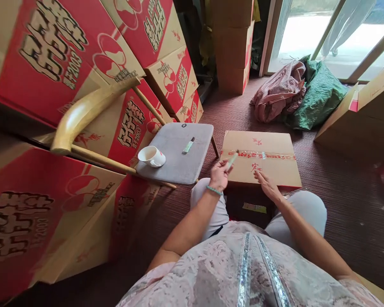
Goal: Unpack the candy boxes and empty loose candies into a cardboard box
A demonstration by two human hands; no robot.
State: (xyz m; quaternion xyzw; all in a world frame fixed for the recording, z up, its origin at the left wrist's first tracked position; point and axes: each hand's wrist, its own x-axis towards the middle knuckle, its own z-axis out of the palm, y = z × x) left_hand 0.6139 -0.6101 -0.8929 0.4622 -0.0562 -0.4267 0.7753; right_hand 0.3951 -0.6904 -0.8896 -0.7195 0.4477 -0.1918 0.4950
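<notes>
My left hand, with a green beaded bracelet at the wrist, grips a small pale green wrapped stick with a dark tip. It is raised near the left front corner of a closed, taped cardboard box on the floor. My right hand hovers by the box's front edge, fingers extended and holding nothing. On the grey chair seat to the left lie a similar green wrapped piece, a small dark ring and a white cup.
Red and tan cartons are stacked along the left, behind the wooden chair arm. More boxes stand at the back. Pink and green sacks lie near the glass door. Another carton is at the right.
</notes>
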